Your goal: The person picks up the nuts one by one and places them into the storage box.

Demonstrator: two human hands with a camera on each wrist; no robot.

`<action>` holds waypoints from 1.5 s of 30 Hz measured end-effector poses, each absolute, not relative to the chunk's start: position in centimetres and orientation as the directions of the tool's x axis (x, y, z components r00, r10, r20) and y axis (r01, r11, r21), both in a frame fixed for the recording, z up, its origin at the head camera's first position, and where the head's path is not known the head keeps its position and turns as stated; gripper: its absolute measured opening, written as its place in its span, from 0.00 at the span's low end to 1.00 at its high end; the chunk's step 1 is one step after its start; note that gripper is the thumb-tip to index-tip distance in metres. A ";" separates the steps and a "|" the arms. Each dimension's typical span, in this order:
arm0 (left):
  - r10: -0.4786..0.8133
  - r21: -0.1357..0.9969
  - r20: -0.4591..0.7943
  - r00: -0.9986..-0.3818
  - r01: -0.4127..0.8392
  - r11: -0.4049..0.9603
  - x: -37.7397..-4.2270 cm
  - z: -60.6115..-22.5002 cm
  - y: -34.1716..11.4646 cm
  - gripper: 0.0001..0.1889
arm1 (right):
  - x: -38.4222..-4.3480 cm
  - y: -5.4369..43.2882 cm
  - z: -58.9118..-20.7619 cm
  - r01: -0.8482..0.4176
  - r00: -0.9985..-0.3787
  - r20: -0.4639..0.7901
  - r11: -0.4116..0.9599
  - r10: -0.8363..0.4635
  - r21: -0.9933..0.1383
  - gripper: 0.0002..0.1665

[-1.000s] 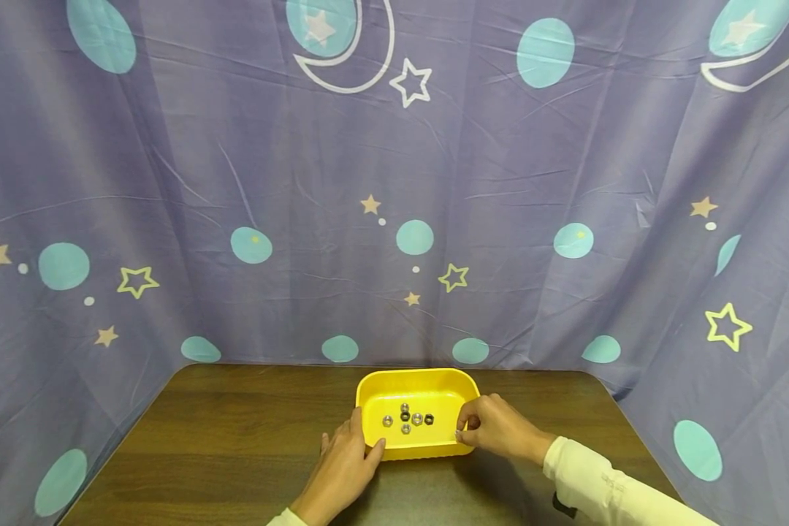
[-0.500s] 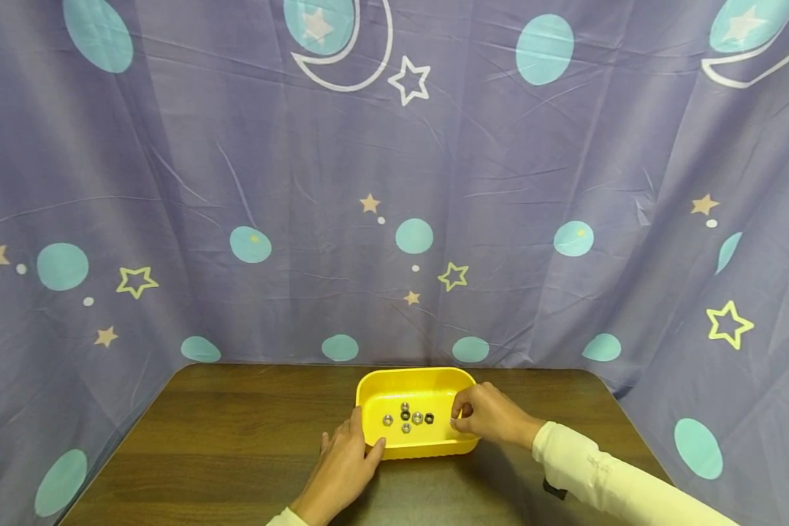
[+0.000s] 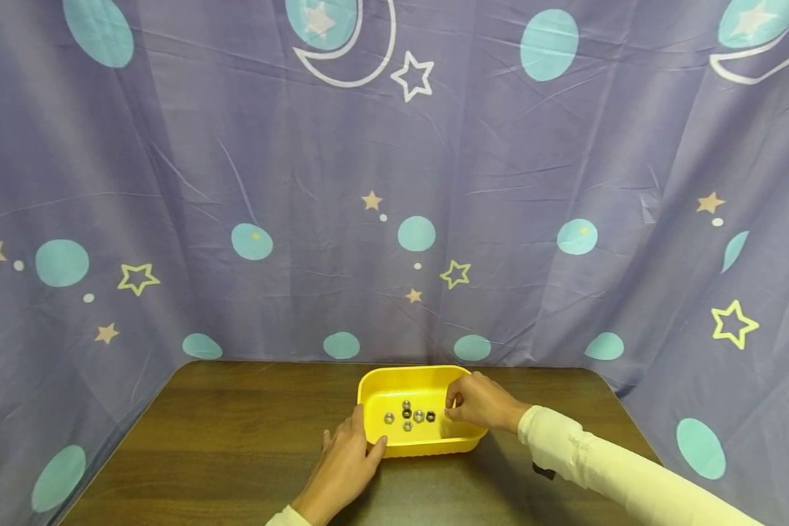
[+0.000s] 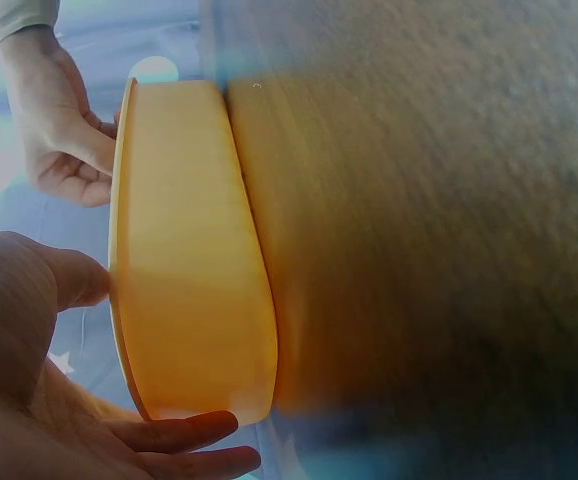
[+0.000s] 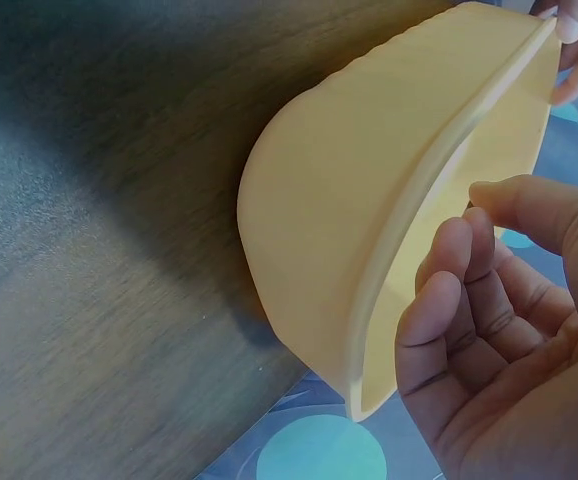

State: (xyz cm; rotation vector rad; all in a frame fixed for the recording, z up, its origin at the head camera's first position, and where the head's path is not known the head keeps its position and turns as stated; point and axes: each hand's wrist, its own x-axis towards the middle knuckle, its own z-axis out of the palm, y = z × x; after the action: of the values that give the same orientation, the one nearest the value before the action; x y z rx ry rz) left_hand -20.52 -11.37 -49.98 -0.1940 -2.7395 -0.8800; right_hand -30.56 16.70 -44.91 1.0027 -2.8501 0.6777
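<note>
A yellow plastic tray (image 3: 427, 447) stands on the table, with several hex nuts (image 3: 418, 416) in the middle of its floor. Most are silver, two are dark. My left hand (image 3: 345, 460) rests on the tray's near left corner. In the left wrist view its thumb (image 4: 79, 278) touches the rim, and straight fingers (image 4: 184, 435) lie along the end wall. My right hand (image 3: 483, 402) reaches over the tray's right end, to the right of the nuts. Its thumb and forefinger pinch a small metal nut, mostly hidden by the fingertips (image 5: 489, 190).
The brown wood-grain table (image 3: 250, 438) extends around the tray. A purple curtain (image 3: 302, 292) with stars, moons and turquoise dots hangs along its back and sides. A small dark object (image 3: 543, 472) shows under the right sleeve (image 3: 585, 453).
My right hand has moved left and away from me, from the tray's near right corner further over its floor, still pinching. The left hand and the nuts in the tray have stayed put.
</note>
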 end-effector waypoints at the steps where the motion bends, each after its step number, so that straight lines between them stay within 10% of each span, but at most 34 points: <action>1: 0.049 0.553 0.282 -0.958 0.204 0.808 -20.5 -50.0 -11.4 0.41 | -30.7 16.6 -44.9 -0.608 -0.787 0.182 0.695 -0.589 -0.383 0.07; 45: 0.066 0.568 0.265 -0.962 0.211 0.795 -20.3 -49.9 -11.7 0.40 | -35.6 13.3 -46.5 -0.603 -0.786 0.085 0.729 -0.612 -0.324 0.05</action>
State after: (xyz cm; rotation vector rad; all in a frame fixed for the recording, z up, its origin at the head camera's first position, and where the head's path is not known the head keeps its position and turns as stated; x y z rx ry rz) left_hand -20.34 -11.66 -49.93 -0.2161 -2.7528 -0.9110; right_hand -35.64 13.26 -46.48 1.0360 -2.9468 0.5364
